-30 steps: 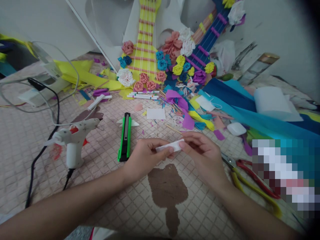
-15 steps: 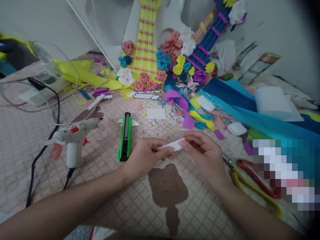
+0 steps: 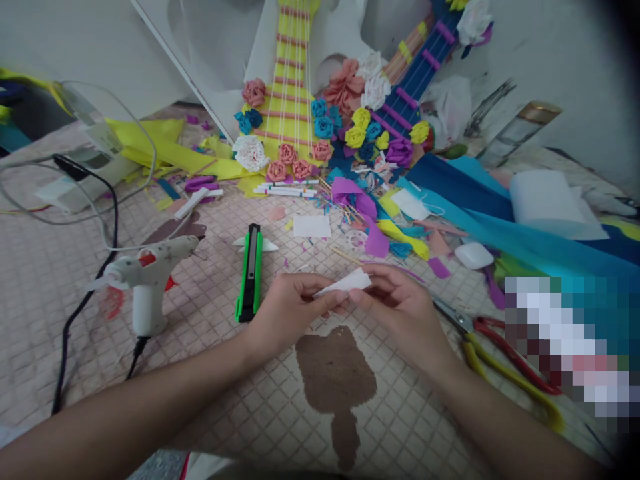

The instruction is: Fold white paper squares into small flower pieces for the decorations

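Observation:
Both my hands meet low in the middle of the view, over a pink tiled mat. My left hand and my right hand each pinch one end of a small white paper strip, held just above the mat. The strip tilts up toward its right end. A green and black utility knife lies just left of my left hand. A brown patch on the mat sits right below the hands.
A white glue gun with a black cord stands at left. Yellow and red pliers lie at right. Paper scraps, rolled paper sticks and two paper-flower guitars fill the back. Blue paper sheets spread to the right.
The white strip has been turned between my fingers, its right end now raised. My right hand shifted slightly left and up. Everything else stayed put.

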### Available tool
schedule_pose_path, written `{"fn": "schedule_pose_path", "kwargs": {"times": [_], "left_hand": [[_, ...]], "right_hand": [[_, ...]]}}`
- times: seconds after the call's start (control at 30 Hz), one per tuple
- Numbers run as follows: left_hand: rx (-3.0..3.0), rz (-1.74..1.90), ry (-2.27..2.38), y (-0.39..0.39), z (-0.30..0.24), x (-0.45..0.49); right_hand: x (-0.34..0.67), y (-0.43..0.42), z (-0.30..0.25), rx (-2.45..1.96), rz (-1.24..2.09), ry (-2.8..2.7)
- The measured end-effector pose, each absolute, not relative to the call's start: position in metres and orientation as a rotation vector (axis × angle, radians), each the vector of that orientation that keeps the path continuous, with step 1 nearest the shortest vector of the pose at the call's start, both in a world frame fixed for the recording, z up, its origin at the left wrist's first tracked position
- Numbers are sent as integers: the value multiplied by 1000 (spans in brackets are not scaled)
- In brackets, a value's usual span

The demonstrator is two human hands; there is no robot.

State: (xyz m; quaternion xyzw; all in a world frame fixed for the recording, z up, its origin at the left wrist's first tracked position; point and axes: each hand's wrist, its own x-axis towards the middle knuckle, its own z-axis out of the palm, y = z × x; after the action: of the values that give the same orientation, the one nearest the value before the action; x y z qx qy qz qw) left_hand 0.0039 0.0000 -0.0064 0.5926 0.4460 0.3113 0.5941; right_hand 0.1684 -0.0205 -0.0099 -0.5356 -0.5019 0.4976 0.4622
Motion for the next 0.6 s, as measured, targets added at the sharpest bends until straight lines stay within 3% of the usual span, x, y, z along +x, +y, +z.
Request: {"fn": "schedule_pose_path", "kwargs": {"times": [0.6], "left_hand": [[1440, 721, 1077, -1, -7, 4]], "right_hand": [[173, -17, -13, -1361, 1122, -1122]]}}
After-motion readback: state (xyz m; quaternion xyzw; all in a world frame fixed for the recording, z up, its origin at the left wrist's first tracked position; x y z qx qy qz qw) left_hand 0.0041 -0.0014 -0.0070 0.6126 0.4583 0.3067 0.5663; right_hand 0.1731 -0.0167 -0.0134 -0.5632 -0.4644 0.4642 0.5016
